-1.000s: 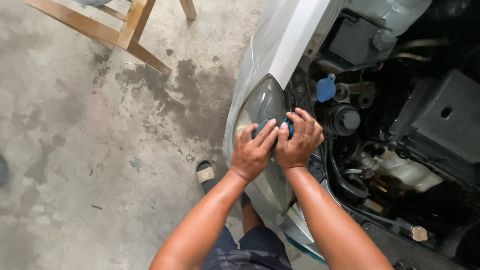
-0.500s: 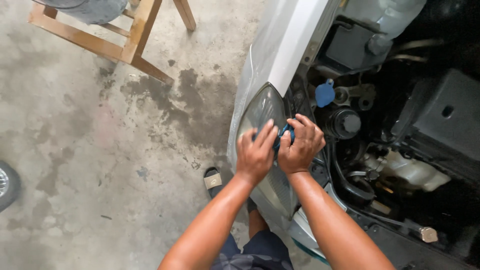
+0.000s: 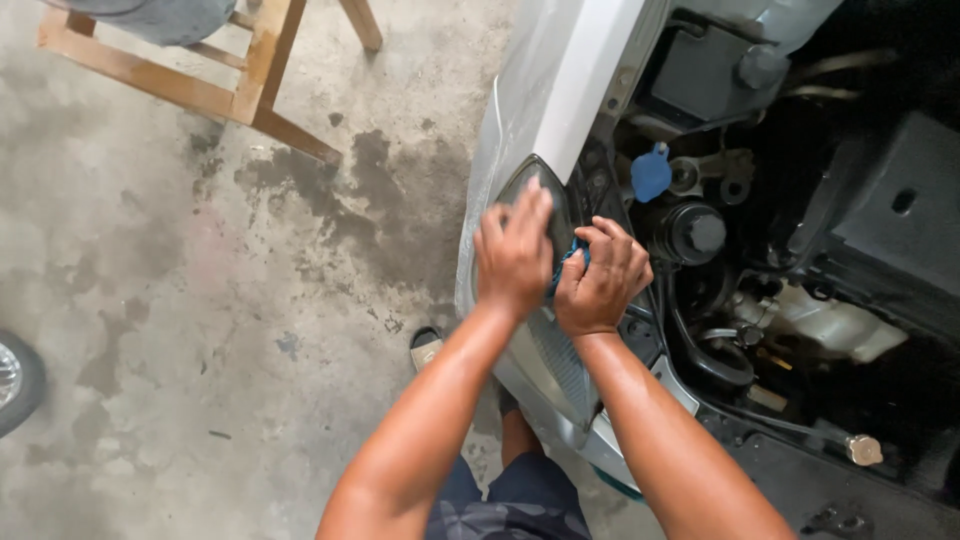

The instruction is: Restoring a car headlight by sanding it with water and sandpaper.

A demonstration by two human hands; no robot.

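Observation:
My left hand [image 3: 514, 252] lies flat, fingers together, on the clear headlight [image 3: 556, 362] at the front corner of a silver car [image 3: 560, 90]. My right hand [image 3: 603, 275] is closed around a small blue cloth or pad [image 3: 572, 256], pressed to the headlight's upper edge beside the left hand. Only a sliver of the blue thing shows between the two hands. Both forearms reach up from the bottom of the view.
The open engine bay [image 3: 820, 230] lies to the right, with a blue cap [image 3: 651, 172], a black round cap [image 3: 697, 233] and a white reservoir [image 3: 825, 320]. A wooden stool frame [image 3: 215, 75] stands upper left on stained concrete [image 3: 200, 300]. A wheel [image 3: 15, 380] shows at far left; my sandalled foot [image 3: 427, 346] below.
The view has shifted so the hands sit a little lower and more central. My left hand has slid up over the headlight; the right stays closed on the blue thing.

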